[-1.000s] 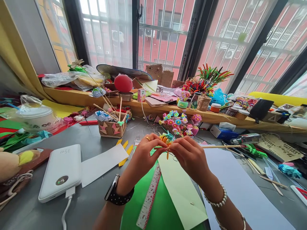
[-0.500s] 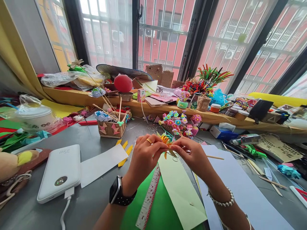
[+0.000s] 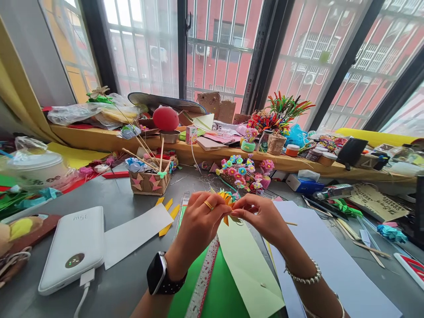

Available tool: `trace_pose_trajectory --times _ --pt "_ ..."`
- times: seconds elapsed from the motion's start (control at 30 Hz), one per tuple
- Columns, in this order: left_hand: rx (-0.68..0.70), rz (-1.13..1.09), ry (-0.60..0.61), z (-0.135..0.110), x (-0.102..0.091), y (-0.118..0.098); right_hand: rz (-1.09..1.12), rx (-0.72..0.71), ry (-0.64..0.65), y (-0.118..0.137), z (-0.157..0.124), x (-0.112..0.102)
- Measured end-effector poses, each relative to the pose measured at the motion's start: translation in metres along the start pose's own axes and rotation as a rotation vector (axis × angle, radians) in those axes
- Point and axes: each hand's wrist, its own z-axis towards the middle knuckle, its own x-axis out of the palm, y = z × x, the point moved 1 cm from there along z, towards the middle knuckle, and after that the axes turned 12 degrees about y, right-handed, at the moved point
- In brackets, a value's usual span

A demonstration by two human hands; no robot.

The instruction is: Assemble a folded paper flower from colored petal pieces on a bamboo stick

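Observation:
Between my two hands is a paper flower (image 3: pixel 226 198) with yellow-orange petals, held above the desk. My left hand (image 3: pixel 204 218), wearing a ring and a watch, pinches it from the left. My right hand (image 3: pixel 257 213) is closed too, its thumb and forefinger pinched at the flower's right side. The fingers cover part of the flower. Below the hands lie a pale green paper strip (image 3: pixel 247 269), a clear patterned ruler (image 3: pixel 202 282) and a green sheet (image 3: pixel 221 296). Several yellow paper strips (image 3: pixel 169 226) rest left of my left hand.
A white power bank (image 3: pixel 74 247) with a cable lies at left, beside a white paper strip (image 3: pixel 135 236). Behind stand a box of sticks (image 3: pixel 150 182) and a bunch of small flowers (image 3: pixel 240 170). White sheets (image 3: pixel 324 260) and a plastic bottle (image 3: pixel 333 192) are at right.
The view has turned slightly, so the desk items sit further left. Both hands stay at the flower, with the right fingers slightly shifted against it.

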Motion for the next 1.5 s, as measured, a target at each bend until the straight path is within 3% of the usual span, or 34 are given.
trace_pose_trajectory --times 0.27,0.57,0.67,0.77,1.0,1.17,1.3,1.5 --pt "0.03 0.056 -0.014 0.0 -0.002 -0.002 0.012 -0.077 -0.009 -0.001 0.0 -0.002" --pt "-0.068 -0.102 0.001 -0.002 -0.001 0.002 -0.173 -0.228 -0.133 0.01 -0.006 -0.001" --pt "-0.159 -0.192 0.009 -0.002 -0.003 0.007 -0.282 -0.298 -0.176 0.012 -0.008 -0.004" --pt "-0.306 -0.411 0.01 -0.003 -0.007 0.013 -0.394 -0.336 -0.188 0.014 -0.009 -0.008" --pt "-0.739 -1.261 0.169 -0.002 -0.008 0.018 -0.523 -0.467 -0.087 0.016 -0.013 -0.01" --pt "-0.754 -1.773 0.326 -0.002 -0.004 0.012 -0.553 -0.536 -0.081 0.02 -0.015 -0.009" --pt "-0.733 -1.915 0.227 -0.001 -0.003 0.009 -0.542 -0.546 -0.172 0.021 -0.015 -0.009" --pt "-0.777 -1.926 0.042 0.004 0.002 -0.001 -0.52 -0.561 -0.294 0.024 -0.014 -0.003"
